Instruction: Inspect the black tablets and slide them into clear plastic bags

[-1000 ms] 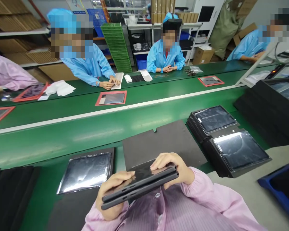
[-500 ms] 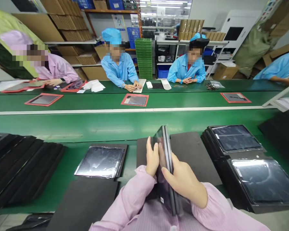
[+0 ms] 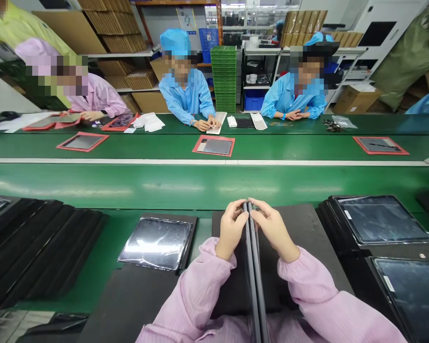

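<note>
I have the long green surface (image 3: 214, 186) running side to side across my whole view, with one white stripe along it. On its near left edge lies a fanned row of black trays (image 3: 39, 247), overlapping too closely for me to count.

Straight ahead is one black foam mat (image 3: 303, 224), and the work sits over it. To the right I count two stacks of screen units, a farther stack (image 3: 379, 220) and a nearer stack (image 3: 411, 290), each with a glossy panel on top. To the left of the mat one more screen unit (image 3: 156, 242) lies alone in a black tray, face up.

Across the surface I count three seated people: one in pink (image 3: 96, 97) and two in blue coats (image 3: 188, 97) (image 3: 296, 100). A single tall pile of green trays (image 3: 224, 78) stands between the two in blue.

In the middle I see two tablets (image 3: 253, 276), pressed flat against each other and stood on edge, so only their two thin dark rims show, running from the wearer's chest out over the mat. The left hand (image 3: 231, 232) and the right hand (image 3: 274, 231) both grip the far end, fingers curled narrow, one hand against each outer face, fingertips nearly meeting above the rims.

On the far lane I count three red-framed panels (image 3: 82, 141) (image 3: 214, 146) (image 3: 381, 145), well apart.
</note>
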Tool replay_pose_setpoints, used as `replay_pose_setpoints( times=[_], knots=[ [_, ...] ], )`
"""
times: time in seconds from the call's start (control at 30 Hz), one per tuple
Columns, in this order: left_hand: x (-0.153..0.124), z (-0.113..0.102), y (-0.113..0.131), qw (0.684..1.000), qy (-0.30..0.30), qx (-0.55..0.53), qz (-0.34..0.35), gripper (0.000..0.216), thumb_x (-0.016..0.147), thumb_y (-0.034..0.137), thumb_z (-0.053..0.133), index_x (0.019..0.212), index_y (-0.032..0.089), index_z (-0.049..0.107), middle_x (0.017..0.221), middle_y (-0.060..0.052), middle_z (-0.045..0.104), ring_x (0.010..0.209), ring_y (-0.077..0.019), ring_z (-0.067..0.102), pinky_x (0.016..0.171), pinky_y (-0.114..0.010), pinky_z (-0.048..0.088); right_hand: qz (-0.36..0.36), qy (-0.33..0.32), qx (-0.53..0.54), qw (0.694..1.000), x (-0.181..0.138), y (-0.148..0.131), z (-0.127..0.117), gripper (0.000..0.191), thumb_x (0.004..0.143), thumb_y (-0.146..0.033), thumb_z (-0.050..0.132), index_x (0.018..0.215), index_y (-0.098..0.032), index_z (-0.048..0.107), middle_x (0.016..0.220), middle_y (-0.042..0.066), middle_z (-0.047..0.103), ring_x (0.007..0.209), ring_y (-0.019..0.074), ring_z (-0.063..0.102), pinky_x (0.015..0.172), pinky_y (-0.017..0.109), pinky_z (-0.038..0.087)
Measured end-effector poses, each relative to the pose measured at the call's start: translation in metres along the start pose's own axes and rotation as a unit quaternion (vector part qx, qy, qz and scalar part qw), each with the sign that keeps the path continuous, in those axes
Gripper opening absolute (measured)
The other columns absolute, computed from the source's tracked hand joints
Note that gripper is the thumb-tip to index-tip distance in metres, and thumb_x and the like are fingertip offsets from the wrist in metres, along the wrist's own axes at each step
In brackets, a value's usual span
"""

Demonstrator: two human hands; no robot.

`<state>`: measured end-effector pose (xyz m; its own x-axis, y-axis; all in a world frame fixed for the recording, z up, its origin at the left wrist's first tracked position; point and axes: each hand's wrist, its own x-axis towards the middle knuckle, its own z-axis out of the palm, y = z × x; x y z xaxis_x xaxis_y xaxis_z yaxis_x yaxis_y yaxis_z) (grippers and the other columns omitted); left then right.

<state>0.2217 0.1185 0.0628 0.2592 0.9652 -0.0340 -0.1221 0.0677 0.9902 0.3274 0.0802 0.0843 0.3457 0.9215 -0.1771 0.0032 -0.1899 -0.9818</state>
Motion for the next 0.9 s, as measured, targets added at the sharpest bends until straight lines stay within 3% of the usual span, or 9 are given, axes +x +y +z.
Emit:
replay_pose_setpoints(
  times=[0.1, 0.23, 0.7, 0.9],
  knots=[
    [0.002, -0.001, 0.005, 1.000, -0.008, -0.013, -0.001, 0.023, 0.060, 0.020, 0.054, 0.082, 0.018, 0.061, 0.088, -0.003, 0.059, 0.083, -0.0178, 0.062, 0.079, -0.032, 0.050, 0.022, -0.035, 0.023, 0.999, 0.003, -0.002, -0.002, 0.028, 0.064, -0.028, 0.059, 0.091, -0.022, 0.059, 0.061, -0.005, 0.050, 0.046, 0.0100, 0.046, 0.043, 0.025, 0.045],
    [0.002, -0.003, 0.009, 0.999, -0.025, -0.020, -0.007, 0.022, 0.061, 0.019, 0.054, 0.082, 0.019, 0.060, 0.088, -0.003, 0.058, 0.082, -0.0167, 0.061, 0.076, -0.030, 0.050, 0.039, -0.059, 0.046, 0.996, 0.001, -0.001, -0.003, 0.028, 0.066, -0.029, 0.059, 0.093, -0.021, 0.056, 0.051, -0.008, 0.046, 0.048, 0.0108, 0.048, 0.047, 0.025, 0.047],
    [0.002, -0.009, 0.013, 0.999, -0.042, -0.002, -0.021, 0.021, 0.062, 0.019, 0.055, 0.083, 0.020, 0.060, 0.087, -0.003, 0.057, 0.089, -0.0195, 0.057, 0.079, -0.032, 0.047, 0.037, -0.087, 0.034, 0.995, 0.002, -0.001, -0.001, 0.026, 0.068, -0.027, 0.057, 0.093, -0.023, 0.049, 0.059, -0.007, 0.047, 0.050, 0.0100, 0.047, 0.049, 0.024, 0.045],
    [-0.002, -0.019, 0.004, 0.993, -0.111, -0.047, -0.008, 0.038, 0.062, 0.022, 0.061, 0.100, 0.020, 0.058, 0.103, -0.005, 0.054, 0.101, -0.0228, 0.054, 0.089, -0.036, 0.043, 0.027, -0.133, 0.032, 0.990, -0.002, -0.001, -0.007, 0.040, 0.066, -0.026, 0.058, 0.104, -0.024, 0.048, 0.079, -0.002, 0.053, 0.064, 0.0122, 0.049, 0.060, 0.028, 0.044]
  ],
)
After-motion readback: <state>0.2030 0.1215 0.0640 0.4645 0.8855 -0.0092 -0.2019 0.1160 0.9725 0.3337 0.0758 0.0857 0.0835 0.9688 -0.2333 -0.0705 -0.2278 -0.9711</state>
